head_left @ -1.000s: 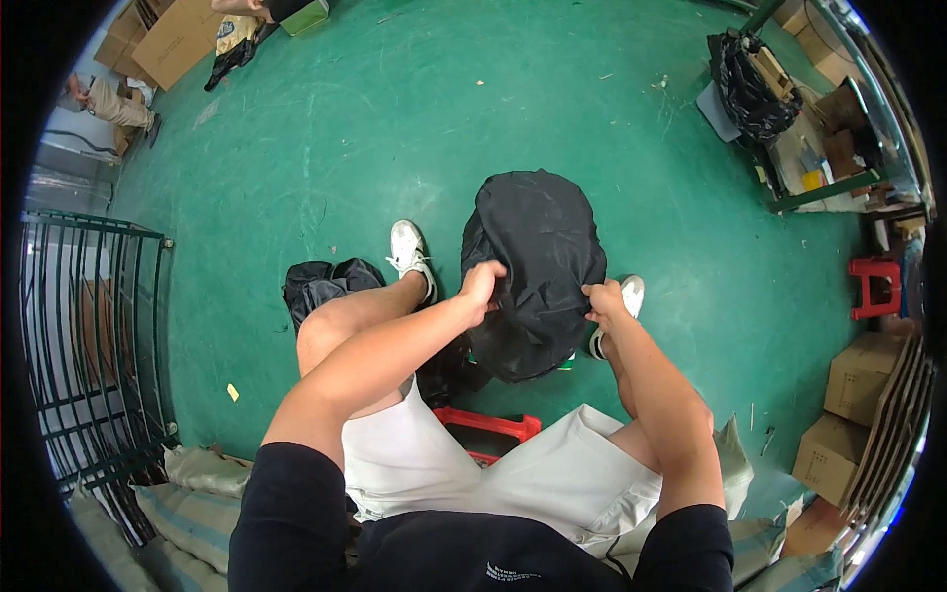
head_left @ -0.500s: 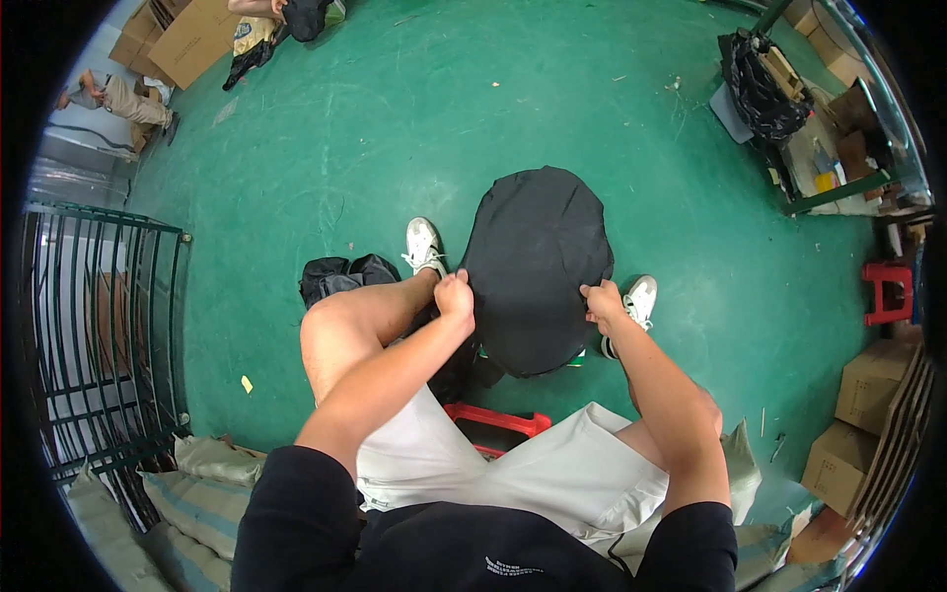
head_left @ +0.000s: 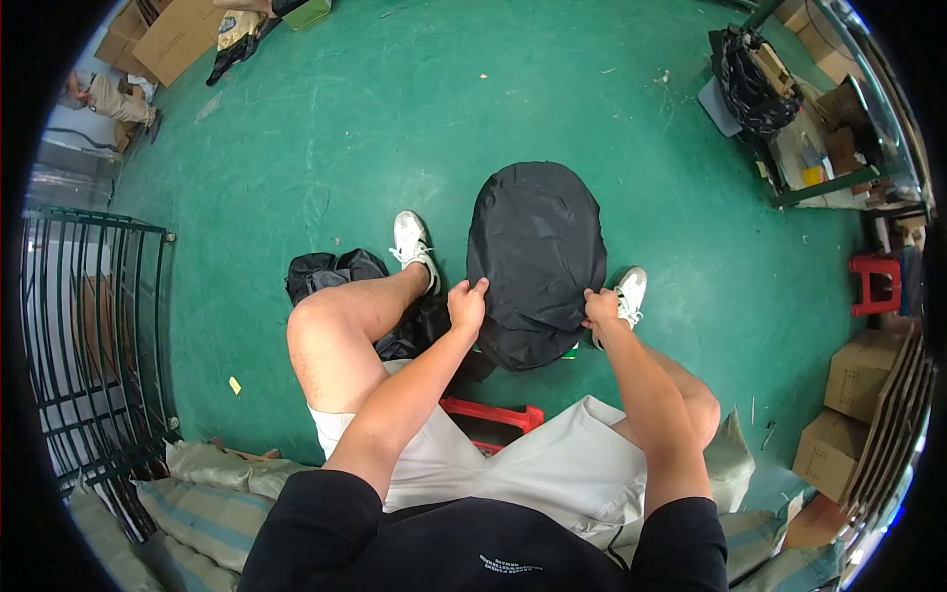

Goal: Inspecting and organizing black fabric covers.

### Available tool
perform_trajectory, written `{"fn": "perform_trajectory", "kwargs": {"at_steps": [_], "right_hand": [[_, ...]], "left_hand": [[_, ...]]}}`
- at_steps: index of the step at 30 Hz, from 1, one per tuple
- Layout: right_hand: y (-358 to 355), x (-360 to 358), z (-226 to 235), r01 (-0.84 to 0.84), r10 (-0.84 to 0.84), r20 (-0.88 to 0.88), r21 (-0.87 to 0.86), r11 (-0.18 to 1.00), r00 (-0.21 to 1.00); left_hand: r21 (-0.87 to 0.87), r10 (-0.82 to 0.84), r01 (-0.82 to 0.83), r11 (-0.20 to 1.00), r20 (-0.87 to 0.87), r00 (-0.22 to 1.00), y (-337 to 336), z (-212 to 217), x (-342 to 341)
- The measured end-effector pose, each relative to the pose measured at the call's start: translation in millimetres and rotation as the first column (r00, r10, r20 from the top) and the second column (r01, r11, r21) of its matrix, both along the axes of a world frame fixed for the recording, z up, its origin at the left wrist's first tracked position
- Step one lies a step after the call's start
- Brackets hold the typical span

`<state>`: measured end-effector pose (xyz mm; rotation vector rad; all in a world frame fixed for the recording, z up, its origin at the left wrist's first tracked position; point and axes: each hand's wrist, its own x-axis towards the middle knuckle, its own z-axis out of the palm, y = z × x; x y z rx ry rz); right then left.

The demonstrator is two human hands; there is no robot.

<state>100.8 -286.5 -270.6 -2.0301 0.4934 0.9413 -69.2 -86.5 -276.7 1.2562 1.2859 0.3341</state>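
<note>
A black fabric cover, rounded and oval in outline, is spread in front of me between my shoes. Its surface is wrinkled, with a fold across the lower part. My left hand is closed on its left edge, thumb on top. On the opposite edge, my right hand pinches the cloth. Some green shows from beneath the cover's near end; what it lies over is hidden. More dark fabric is heaped on the floor to the left, partly behind my left leg.
A red stool shows between my thighs. Woven sacks lie at the lower left, by a green metal rack. Cardboard boxes and a red stool stand at right. Other people are at the far left.
The cover's near part has creased into a fold, and its outline looks rounder. My left hand has shifted slightly right and its thumb now shows on top. The view has shifted a little.
</note>
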Motion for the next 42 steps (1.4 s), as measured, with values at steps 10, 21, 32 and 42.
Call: {"fn": "perform_trajectory", "kwargs": {"at_steps": [10,21,32,42], "right_hand": [[-11.0,0.6,-10.8,-0.129,0.186,0.210,-0.257,0.958,0.960],[-11.0,-17.9,-33.4,-0.042,0.091,0.380,-0.134,0.990,0.921],[-6.3,-50.8,-5.3,0.023,0.091,0.365,-0.296,0.955,0.927],[-6.9,-79.2,-9.9,0.038,0.096,0.467,-0.271,0.962,0.879]], "left_hand": [[0.010,-0.068,0.070,0.998,-0.107,0.992,-44.6,10.7,-33.3],[0.066,-0.105,0.120,0.991,-0.191,0.976,50.3,-0.2,32.7],[0.082,0.049,-0.032,0.996,-0.215,0.975,56.6,-38.8,50.7],[0.283,0.042,0.035,0.959,-0.260,0.965,56.3,-66.4,29.1]]}}
